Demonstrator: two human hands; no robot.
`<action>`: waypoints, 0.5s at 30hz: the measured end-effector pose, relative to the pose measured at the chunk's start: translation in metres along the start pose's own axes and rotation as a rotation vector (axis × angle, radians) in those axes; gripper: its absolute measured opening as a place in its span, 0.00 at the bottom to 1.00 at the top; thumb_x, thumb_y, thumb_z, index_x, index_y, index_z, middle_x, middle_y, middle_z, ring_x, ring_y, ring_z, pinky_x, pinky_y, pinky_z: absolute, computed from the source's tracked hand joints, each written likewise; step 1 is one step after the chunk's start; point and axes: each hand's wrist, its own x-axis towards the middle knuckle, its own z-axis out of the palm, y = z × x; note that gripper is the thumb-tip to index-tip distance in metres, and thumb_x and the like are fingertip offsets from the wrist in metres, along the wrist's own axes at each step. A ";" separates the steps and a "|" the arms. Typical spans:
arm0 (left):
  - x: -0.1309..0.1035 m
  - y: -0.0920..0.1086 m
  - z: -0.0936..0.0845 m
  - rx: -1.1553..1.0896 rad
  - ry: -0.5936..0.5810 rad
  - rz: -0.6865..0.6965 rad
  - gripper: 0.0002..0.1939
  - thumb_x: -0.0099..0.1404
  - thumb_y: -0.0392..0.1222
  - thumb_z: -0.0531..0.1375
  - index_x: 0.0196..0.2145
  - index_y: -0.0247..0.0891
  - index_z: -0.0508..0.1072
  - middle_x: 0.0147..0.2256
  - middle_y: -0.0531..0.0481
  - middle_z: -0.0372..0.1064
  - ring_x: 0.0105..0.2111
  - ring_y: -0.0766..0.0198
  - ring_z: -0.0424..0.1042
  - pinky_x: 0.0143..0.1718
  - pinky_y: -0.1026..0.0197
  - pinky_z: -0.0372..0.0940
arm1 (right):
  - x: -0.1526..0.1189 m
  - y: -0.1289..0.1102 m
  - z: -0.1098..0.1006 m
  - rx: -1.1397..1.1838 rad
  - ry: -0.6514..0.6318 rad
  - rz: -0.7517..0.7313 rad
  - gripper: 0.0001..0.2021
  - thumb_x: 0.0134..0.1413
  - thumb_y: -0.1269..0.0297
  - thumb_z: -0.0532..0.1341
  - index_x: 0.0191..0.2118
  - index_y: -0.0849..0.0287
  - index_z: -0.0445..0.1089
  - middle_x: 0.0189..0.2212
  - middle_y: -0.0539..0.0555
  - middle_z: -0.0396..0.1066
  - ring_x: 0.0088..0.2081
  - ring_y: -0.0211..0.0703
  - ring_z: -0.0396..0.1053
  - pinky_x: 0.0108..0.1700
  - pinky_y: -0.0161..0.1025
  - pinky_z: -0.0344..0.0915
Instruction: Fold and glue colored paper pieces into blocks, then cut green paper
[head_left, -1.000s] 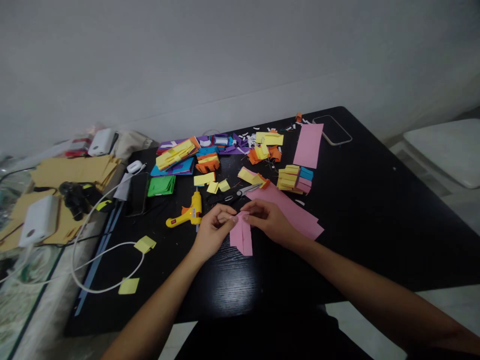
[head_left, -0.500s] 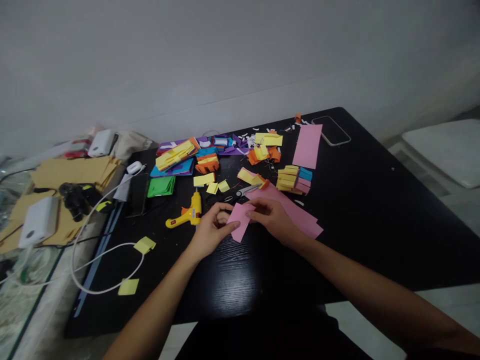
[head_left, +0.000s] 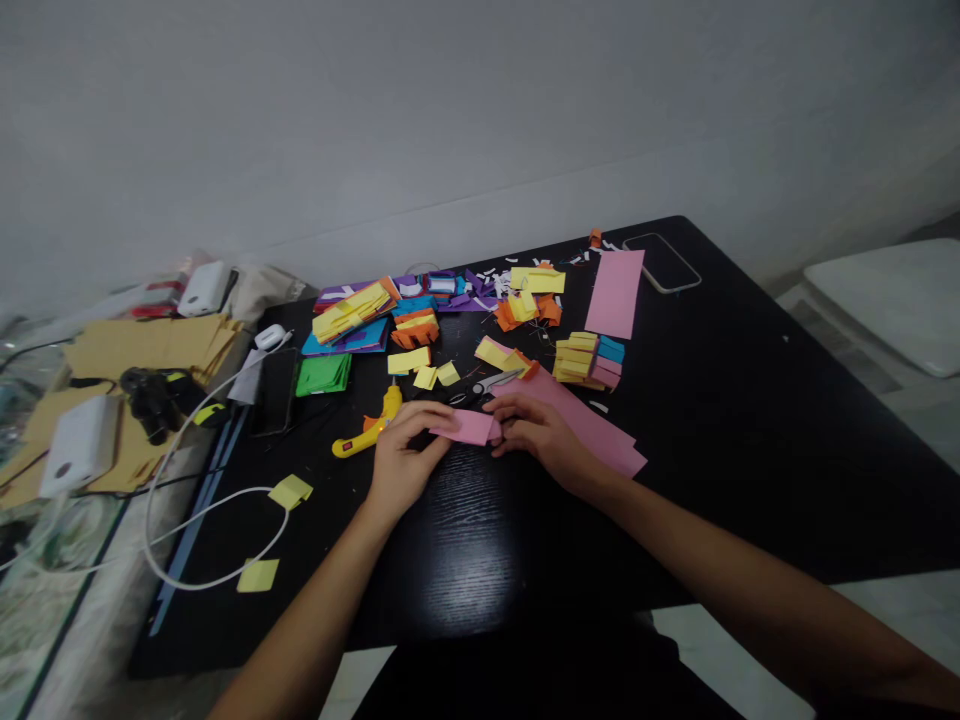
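Between my two hands is a small folded piece of pink paper (head_left: 472,427), held just above the black table. My left hand (head_left: 405,455) pinches its left end between thumb and fingers. At the right end, the fingertips of my right hand (head_left: 536,432) close on the paper's edge. Right behind the hands lie scissors (head_left: 495,382), their handles partly hidden. Larger pink sheets (head_left: 592,430) are under and beside my right hand. A yellow glue gun (head_left: 367,430) rests beside my left hand, which covers part of it.
Folded paper bundles in yellow, orange and blue (head_left: 352,312), a green stack (head_left: 324,374) and scraps cover the table's back. A pink sheet (head_left: 615,293) and a phone-shaped frame (head_left: 664,262) lie back right. A white cable (head_left: 154,500) loops at left near yellow paper pieces (head_left: 258,576).
The pink paper has turned from upright to lying sideways and now looks like a narrower folded strip. My left hand has shifted slightly left, over part of the glue gun.
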 end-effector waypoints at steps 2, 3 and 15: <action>-0.001 -0.002 -0.001 0.053 0.039 0.061 0.03 0.64 0.39 0.69 0.33 0.45 0.84 0.46 0.45 0.79 0.47 0.54 0.76 0.52 0.49 0.69 | 0.000 0.001 0.001 0.123 -0.031 0.060 0.13 0.47 0.66 0.69 0.43 0.55 0.77 0.34 0.51 0.75 0.37 0.45 0.77 0.41 0.45 0.79; -0.001 -0.003 -0.001 0.076 0.050 0.078 0.02 0.65 0.40 0.70 0.33 0.46 0.85 0.49 0.45 0.78 0.50 0.53 0.75 0.53 0.48 0.69 | 0.000 0.001 0.001 0.140 -0.034 0.075 0.13 0.49 0.65 0.69 0.43 0.55 0.76 0.34 0.51 0.76 0.37 0.45 0.77 0.42 0.46 0.79; -0.005 0.000 0.002 -0.185 -0.078 -0.097 0.12 0.73 0.41 0.60 0.51 0.43 0.80 0.53 0.42 0.76 0.52 0.54 0.76 0.53 0.52 0.72 | -0.001 0.003 0.001 -0.171 0.024 -0.016 0.15 0.47 0.62 0.75 0.42 0.57 0.79 0.41 0.53 0.81 0.44 0.46 0.78 0.52 0.47 0.73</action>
